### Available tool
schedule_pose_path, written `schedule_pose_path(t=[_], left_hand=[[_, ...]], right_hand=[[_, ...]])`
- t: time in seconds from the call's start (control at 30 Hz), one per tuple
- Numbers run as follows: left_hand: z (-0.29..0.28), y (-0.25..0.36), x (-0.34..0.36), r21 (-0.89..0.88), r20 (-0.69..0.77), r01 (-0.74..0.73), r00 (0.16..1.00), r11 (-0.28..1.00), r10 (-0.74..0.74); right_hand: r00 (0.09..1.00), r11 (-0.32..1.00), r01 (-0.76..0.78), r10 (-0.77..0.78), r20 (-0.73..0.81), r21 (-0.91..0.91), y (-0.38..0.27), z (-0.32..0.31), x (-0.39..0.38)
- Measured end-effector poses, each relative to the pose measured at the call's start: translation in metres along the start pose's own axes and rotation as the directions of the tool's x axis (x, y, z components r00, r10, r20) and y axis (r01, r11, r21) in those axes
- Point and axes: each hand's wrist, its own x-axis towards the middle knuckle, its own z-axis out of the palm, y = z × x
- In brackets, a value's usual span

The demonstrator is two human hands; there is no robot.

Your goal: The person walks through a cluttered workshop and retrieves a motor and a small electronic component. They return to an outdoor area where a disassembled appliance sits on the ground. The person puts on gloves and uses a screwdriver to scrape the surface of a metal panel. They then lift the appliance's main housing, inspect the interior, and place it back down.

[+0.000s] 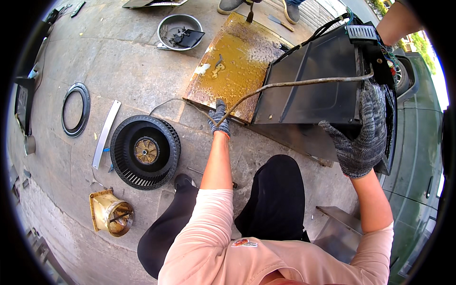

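Note:
My left hand (pixel 218 118), in a grey knit glove, is closed around a brown greasy cord (pixel 280 85) at the near edge of a panel (pixel 237 61) coated in yellow-brown grease. From there the cord arcs right to a black metal housing (pixel 308 71), which looks like a range hood body. Against the housing's right side rests my right hand (pixel 363 133), also gloved, its thumb spread wide from the fingers. Some of those fingertips are hard to make out against the dark metal. Another person's arm (pixel 399 23) reaches the housing's far right corner, with loose wires beside it.
Left on the paving lie a black fan wheel (pixel 145 151), a black ring (pixel 76 110), a metal strip (pixel 105 135) and a greasy duct outlet (pixel 111 213). A metal bowl (pixel 164 28) of parts and a scraper (pixel 280 22) sit farther off. A green car (pixel 413 142) stands right.

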Motion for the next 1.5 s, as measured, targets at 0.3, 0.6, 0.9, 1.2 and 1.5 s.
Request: schedule_pose_path(t=[0.3,0.6,0.9,1.2,1.5], left_hand=[[0.006,0.005,-0.016,-0.003,0.008,0.029,1.000,1.000,-0.029],[0.008,0.002,-0.018,-0.057,-0.025,-0.027,0.999,0.998,0.026],[0.008,0.007,-0.020,-0.185,0.005,-0.043,0.999,0.982,0.045],[0.020,-0.032,-0.004,-0.076,0.105,0.033,0.994,0.997,-0.024],[0.008,-0.027,0.030,-0.003,0.007,-0.014,1.000,1.000,0.014]], right_hand=[[1.000,1.000,-0.009,0.009,0.010,-0.009,0.003,0.001,-0.004],[1.000,1.000,-0.019,0.019,0.001,-0.004,0.011,0.003,0.000],[1.000,1.000,0.009,-0.009,-0.003,-0.008,0.010,0.005,-0.004],[0.999,0.999,-0.012,0.015,0.051,-0.053,0.020,-0.002,-0.022],[0.999,0.999,0.014,-0.012,0.040,-0.038,0.019,0.007,-0.020]])
